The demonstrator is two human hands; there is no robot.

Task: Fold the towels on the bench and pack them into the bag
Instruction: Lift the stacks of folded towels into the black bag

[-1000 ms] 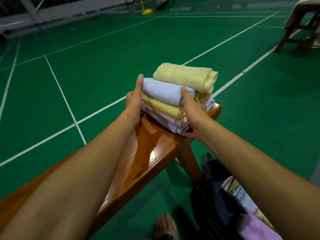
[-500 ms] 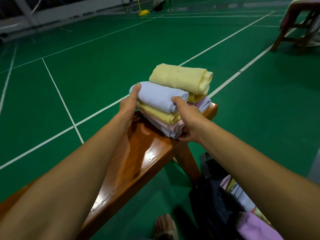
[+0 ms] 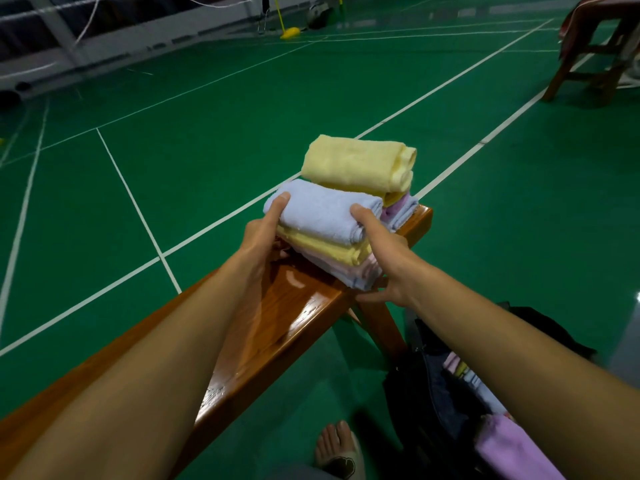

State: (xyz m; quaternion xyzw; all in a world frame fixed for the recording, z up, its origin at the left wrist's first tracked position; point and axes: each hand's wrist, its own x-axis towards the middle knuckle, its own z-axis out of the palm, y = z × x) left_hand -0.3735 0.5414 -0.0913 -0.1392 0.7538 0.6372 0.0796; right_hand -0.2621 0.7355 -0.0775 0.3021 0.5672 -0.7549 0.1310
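Gripping the near stack of folded towels (image 3: 332,244) from both sides, the person's two bare hands are closing on it at the far end of the table (image 3: 277,323). The left hand (image 3: 263,237) is pressing its thumb up onto the left edge of the lavender-blue towel (image 3: 322,213) on top, while its fingers are curling under the pile, out of sight. The right hand (image 3: 384,258) is laying its thumb on the right end of that same towel and its fingers are hooking round the lower front corner of the stack, so each grip is pinching the pile between thumb and fingers. Under the blue towel a yellow one and pale pink ones are lying in layers. Just behind, touching the stack, a yellow rolled towel (image 3: 360,164) is sitting on top of more folded towels in lilac and blue. The table is glossy brown wood, catching light on its surface, and is standing on a green sports court floor (image 3: 207,133) marked with white lines. On the floor below the right forearm a dark bag (image 3: 433,403) is standing open, with folded towels in pink, yellow, blue and lilac showing inside. A bare foot in a sandal (image 3: 337,452) is resting near the bottom edge. Far right, another wooden bench (image 3: 588,53) is standing, and a yellow post base (image 3: 290,32) is sitting at the back by the wall. No writing can be read.
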